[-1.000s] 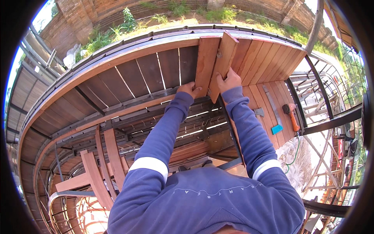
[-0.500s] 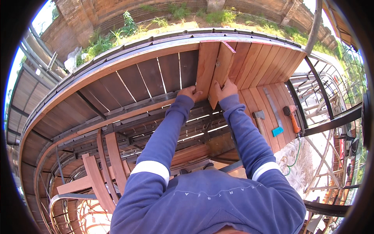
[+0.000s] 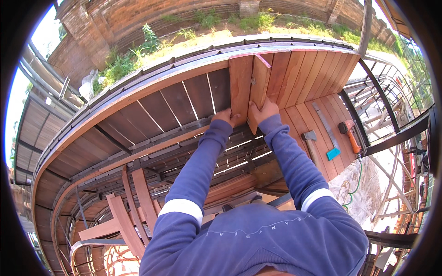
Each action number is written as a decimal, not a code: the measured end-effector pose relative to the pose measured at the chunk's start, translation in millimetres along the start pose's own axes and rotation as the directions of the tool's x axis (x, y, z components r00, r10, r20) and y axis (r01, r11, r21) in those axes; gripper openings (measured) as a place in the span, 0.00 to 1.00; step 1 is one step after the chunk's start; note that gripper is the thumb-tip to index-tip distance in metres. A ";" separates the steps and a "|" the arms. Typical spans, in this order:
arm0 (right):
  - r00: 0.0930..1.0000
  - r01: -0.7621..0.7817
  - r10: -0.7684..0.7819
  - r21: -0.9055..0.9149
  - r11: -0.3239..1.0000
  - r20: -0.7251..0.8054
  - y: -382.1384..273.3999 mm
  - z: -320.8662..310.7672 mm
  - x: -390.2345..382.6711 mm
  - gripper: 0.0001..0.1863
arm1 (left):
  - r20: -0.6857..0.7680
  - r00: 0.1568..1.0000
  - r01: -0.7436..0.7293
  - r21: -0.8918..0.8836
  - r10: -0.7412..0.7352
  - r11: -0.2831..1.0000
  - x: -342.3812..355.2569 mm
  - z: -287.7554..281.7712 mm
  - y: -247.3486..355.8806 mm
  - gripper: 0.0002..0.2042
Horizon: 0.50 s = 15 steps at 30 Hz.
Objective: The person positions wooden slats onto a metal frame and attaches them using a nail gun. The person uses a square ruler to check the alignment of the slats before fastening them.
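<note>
My left hand [image 3: 226, 117] is closed at the lower end of a reddish-brown wooden board [image 3: 240, 89], its thumb on the board's face. This board lies against the curved backrest frame. My right hand [image 3: 264, 110] grips the lower part of a second wooden board [image 3: 261, 76], which stands out edge-on beside the first. Right of it runs a row of fitted backrest slats [image 3: 304, 71]. Both boards reach up to the curved top rail, and their lower ends hang over the dark metal frame.
On the seat slats [image 3: 301, 115] at right lie a hatchet [image 3: 309, 136], a metal straightedge with a turquoise end [image 3: 332, 153] and an orange-and-black nail gun [image 3: 352, 135] with a green hose [image 3: 359, 181]. Loose planks [image 3: 124, 221] are stacked lower left. A brick wall [image 3: 138, 23] stands beyond.
The whole view has shifted slightly. Both hands keep their holds on the two boards, and the edge-on board now stands a little more upright.
</note>
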State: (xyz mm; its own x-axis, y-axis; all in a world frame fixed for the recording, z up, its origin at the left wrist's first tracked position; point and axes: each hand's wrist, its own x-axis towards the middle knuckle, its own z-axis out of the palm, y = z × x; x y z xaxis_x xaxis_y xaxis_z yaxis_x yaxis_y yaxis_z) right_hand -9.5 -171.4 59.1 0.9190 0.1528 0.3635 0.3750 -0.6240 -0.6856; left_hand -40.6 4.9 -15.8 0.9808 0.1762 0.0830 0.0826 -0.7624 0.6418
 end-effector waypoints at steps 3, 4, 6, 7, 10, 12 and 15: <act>0.999 0.005 -0.004 0.023 1.000 -0.045 5.9 4.7 -3.3 0.20 | 0.045 0.999 0.013 0.065 -0.016 0.998 0.1 -3.6 6.8 0.20; 0.999 0.008 -0.005 0.053 0.999 -0.043 5.7 6.2 -1.4 0.21 | 0.018 1.000 -0.002 0.058 0.001 0.998 1.7 -1.7 4.2 0.20; 0.999 0.008 -0.004 0.113 0.994 -0.039 3.4 8.3 2.7 0.21 | -0.033 0.999 -0.034 0.046 0.036 0.998 4.8 3.0 0.0 0.21; 0.999 -0.016 0.019 0.080 0.997 -0.029 2.1 7.4 0.4 0.22 | -0.021 1.000 -0.019 0.057 0.020 0.998 3.8 5.4 -1.6 0.21; 0.999 -0.051 0.051 0.043 0.998 0.004 0.2 2.7 -3.4 0.24 | 0.006 1.000 0.014 0.062 -0.014 0.998 4.6 9.3 -3.8 0.21; 0.999 -0.035 0.030 0.105 0.994 0.040 4.4 2.8 -0.9 0.26 | 0.026 0.999 0.030 0.029 -0.030 0.999 9.4 8.0 -5.3 0.20; 0.999 0.029 -0.032 0.075 0.997 0.041 13.4 -4.8 -5.9 0.31 | 0.026 0.998 0.063 0.076 -0.065 0.995 9.2 7.8 -1.2 0.19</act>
State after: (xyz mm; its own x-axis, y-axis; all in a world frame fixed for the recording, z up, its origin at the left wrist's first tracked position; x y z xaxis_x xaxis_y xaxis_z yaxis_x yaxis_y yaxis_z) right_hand -10.5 -184.4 50.8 0.9109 0.2041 0.3587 0.4092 -0.5605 -0.7200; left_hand -30.3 2.6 -21.8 0.9777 0.2089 0.0215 0.1571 -0.7952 0.5857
